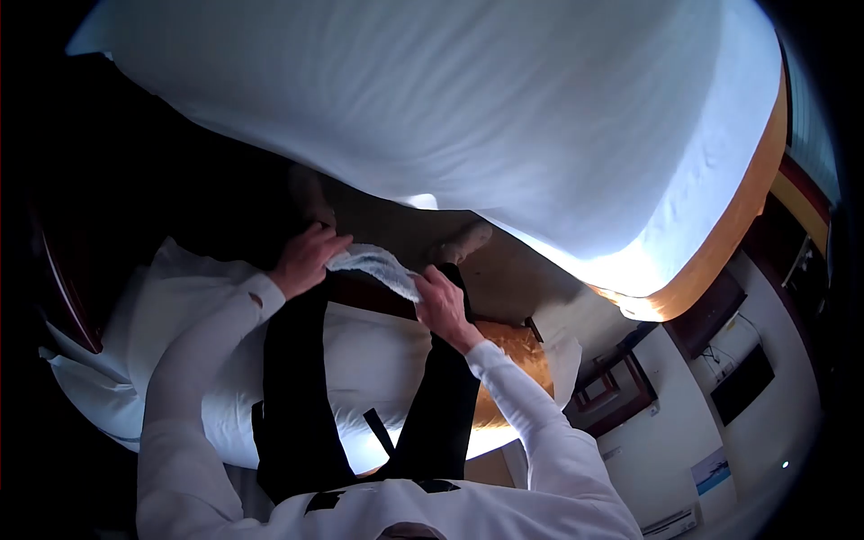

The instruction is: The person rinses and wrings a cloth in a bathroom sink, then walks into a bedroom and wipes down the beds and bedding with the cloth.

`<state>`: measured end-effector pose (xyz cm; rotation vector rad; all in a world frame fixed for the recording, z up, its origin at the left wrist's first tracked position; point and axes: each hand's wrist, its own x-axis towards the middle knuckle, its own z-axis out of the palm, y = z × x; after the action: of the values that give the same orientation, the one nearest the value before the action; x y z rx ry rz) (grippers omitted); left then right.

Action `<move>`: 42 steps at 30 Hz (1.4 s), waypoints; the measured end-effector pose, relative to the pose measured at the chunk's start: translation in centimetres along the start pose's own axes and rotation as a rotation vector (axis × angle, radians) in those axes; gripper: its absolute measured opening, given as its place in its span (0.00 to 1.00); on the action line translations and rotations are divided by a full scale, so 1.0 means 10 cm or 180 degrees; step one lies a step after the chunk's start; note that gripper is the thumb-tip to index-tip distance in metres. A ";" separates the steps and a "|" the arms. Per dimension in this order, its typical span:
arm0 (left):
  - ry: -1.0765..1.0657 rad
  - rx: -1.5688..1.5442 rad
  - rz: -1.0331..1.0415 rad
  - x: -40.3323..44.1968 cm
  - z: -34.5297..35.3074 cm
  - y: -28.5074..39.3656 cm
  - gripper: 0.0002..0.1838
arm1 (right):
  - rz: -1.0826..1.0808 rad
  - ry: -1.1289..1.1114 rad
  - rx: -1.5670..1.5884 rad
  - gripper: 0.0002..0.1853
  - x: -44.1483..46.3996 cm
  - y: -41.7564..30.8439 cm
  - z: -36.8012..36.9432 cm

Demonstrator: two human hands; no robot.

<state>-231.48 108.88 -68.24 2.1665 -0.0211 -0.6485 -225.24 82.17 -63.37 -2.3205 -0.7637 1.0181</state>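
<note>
A narrow, pale, crumpled strip of thin cloth (pixel 376 263) arches between my two hands, above my lap. My left hand (pixel 308 258) has its fingers closed on the upper left end. The other end is pinched in my right hand (pixel 441 306), lower and further right. What kind of cloth article it is I cannot make out. My legs in black trousers (pixel 301 387) are below it, and a foot (pixel 463 243) rests on the floor just beyond my right hand.
A bed with a white sheet (pixel 468 108) fills the upper view, with an orange-brown cover at its right end. I sit on another white-sheeted bed (pixel 373 351) with an orange cloth (pixel 513 355). Dark wooden furniture (pixel 616 391) and a wall-mounted screen (pixel 742 382) are at right.
</note>
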 end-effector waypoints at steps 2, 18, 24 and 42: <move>0.0583 0.0286 0.0758 -0.35 -0.22 0.69 0.19 | -0.0414 0.0296 -0.0240 0.25 -0.49 -0.41 -0.62; 0.1092 0.2717 0.1635 1.76 0.52 0.39 0.11 | 0.0031 0.0842 -0.0630 0.21 0.31 1.85 -0.17; -0.1279 0.1563 0.0080 1.24 1.24 0.39 0.18 | 0.1003 -0.0509 0.0345 0.14 -0.40 1.75 0.33; 0.0218 0.2492 0.2474 2.50 1.56 1.64 0.10 | 0.0381 0.0787 -0.1040 0.13 -0.82 2.93 -0.99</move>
<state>-213.64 81.11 -74.95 2.6097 -1.1862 -0.0932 -213.64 53.47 -71.62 -2.7357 -0.7431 0.6726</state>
